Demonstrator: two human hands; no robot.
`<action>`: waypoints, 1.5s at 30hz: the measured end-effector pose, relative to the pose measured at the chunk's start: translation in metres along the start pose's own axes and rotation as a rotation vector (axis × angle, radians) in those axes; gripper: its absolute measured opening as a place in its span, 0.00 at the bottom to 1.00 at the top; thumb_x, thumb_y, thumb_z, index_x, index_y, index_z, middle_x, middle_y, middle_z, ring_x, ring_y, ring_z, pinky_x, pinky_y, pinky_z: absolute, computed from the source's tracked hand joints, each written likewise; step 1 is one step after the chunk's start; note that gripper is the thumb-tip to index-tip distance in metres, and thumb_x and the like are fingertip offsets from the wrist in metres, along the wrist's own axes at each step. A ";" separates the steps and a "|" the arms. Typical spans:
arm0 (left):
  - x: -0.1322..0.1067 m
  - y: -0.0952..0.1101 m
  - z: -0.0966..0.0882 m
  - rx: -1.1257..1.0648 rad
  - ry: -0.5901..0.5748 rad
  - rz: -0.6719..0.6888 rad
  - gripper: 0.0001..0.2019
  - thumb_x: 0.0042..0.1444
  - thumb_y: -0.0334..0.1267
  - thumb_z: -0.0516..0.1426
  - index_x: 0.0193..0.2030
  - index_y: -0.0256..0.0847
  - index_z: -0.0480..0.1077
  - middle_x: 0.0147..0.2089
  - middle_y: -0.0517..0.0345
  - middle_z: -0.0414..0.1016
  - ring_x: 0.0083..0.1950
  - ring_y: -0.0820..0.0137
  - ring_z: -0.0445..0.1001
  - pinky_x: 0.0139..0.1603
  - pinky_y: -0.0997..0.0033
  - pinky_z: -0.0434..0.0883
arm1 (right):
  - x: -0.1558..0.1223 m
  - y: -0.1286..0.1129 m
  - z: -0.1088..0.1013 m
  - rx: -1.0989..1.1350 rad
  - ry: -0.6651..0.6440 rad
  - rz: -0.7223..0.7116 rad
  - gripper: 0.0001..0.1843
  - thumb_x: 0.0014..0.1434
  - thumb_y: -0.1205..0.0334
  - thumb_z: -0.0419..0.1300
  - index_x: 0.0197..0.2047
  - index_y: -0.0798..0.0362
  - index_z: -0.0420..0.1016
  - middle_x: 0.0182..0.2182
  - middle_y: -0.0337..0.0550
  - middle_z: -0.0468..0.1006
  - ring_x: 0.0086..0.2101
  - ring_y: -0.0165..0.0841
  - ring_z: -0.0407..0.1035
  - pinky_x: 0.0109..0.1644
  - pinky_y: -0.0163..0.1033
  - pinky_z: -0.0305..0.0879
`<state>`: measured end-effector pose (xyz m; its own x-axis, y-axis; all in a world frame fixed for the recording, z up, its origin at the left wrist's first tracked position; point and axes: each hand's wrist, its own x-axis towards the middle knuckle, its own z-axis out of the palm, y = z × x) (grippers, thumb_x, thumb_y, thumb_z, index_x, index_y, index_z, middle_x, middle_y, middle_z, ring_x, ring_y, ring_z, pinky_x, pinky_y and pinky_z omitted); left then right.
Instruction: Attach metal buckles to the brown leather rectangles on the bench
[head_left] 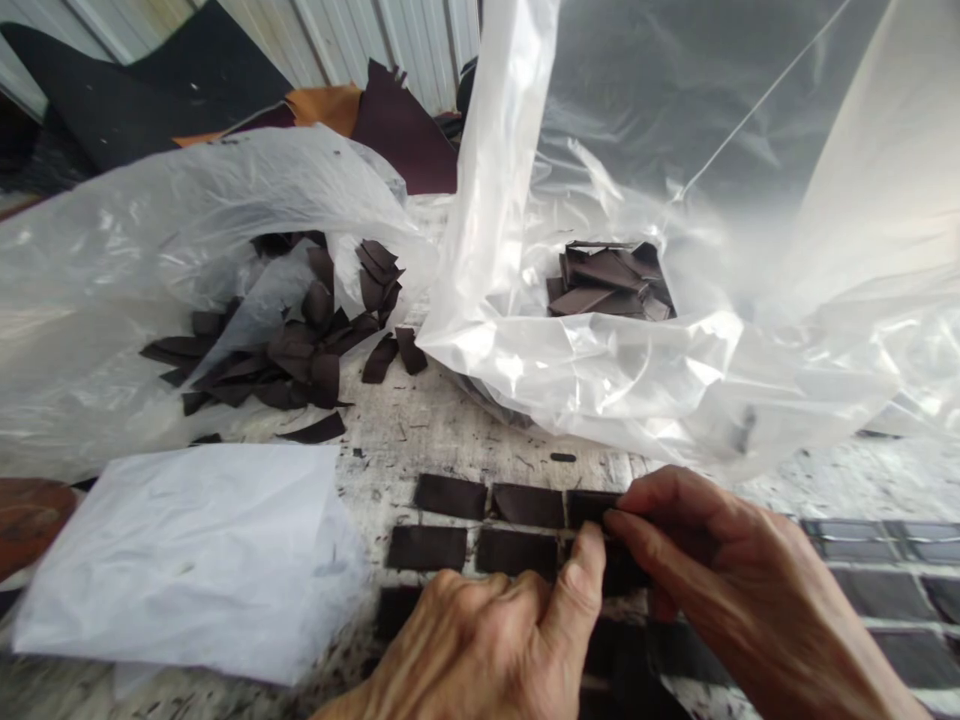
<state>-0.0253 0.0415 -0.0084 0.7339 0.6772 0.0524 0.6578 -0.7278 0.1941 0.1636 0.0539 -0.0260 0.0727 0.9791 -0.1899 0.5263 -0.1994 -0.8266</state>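
Note:
My right hand pinches the corner of a small dark brown leather piece between thumb and forefinger. That piece lies at the right end of a short row. From the near side my left hand reaches in, one finger stretched out to the piece's lower edge. Its other fingers bend down out of sight, and nothing shows in that hand. More leather rectangles sit in rows beside and beneath the hands, such as one leather piece at the left. Parts of the rows are hidden by both hands.
A clear plastic bag at the left spills loose leather strips onto the stained table. Another plastic bag holds more dark pieces. White plastic sheeting lies at front left. Large leather sheets stand behind.

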 end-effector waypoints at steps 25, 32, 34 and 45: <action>0.003 -0.004 0.003 0.070 0.074 -0.017 0.31 0.43 0.22 0.45 0.58 0.29 0.64 0.25 0.63 0.77 0.19 0.69 0.74 0.16 0.70 0.69 | -0.001 0.008 -0.005 -0.283 0.208 -0.266 0.08 0.58 0.59 0.56 0.37 0.49 0.75 0.11 0.28 0.65 0.10 0.27 0.58 0.12 0.30 0.53; 0.004 -0.008 0.004 0.087 0.107 0.025 0.31 0.45 0.21 0.43 0.58 0.28 0.62 0.21 0.67 0.73 0.16 0.72 0.72 0.13 0.71 0.66 | -0.005 0.010 -0.019 -0.444 0.343 -0.474 0.08 0.62 0.65 0.51 0.36 0.49 0.72 0.24 0.36 0.73 0.19 0.27 0.70 0.22 0.28 0.66; 0.005 -0.007 0.004 0.085 0.093 0.025 0.31 0.45 0.21 0.43 0.58 0.27 0.62 0.21 0.67 0.74 0.16 0.72 0.72 0.13 0.72 0.66 | -0.011 0.016 -0.024 -0.458 0.327 -0.548 0.10 0.62 0.68 0.50 0.40 0.49 0.71 0.32 0.41 0.75 0.26 0.27 0.74 0.28 0.27 0.69; 0.006 -0.006 0.008 0.074 0.081 -0.017 0.30 0.44 0.22 0.46 0.58 0.28 0.62 0.26 0.64 0.77 0.19 0.71 0.74 0.16 0.71 0.70 | -0.011 0.023 -0.021 -0.474 0.114 -0.727 0.19 0.59 0.73 0.46 0.47 0.55 0.73 0.34 0.47 0.75 0.25 0.30 0.75 0.24 0.29 0.72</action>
<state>-0.0233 0.0486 -0.0172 0.7087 0.6936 0.1293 0.6826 -0.7204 0.1229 0.1927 0.0392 -0.0319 -0.3470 0.8602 0.3737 0.7699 0.4888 -0.4103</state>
